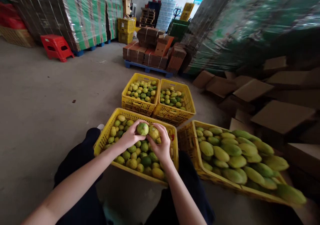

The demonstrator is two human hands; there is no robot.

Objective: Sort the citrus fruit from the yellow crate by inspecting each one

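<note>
Both of my hands are over a yellow plastic crate full of green and yellow lemons. My left hand is closed around a mostly green lemon, its thumb below and its fingers on top. Close beside it, my right hand grips a yellower lemon between thumb and fingers. The two lemons are held side by side above the pile, with their ends turned up towards me. Parts of the crate's right side lie hidden behind my right hand and forearm.
Two yellow crates of lemons stand just beyond. Another heaped crate is at my right, near scattered cardboard boxes. Farther off are a red stool, flattened cartons on a blue pallet and wrapped stacks.
</note>
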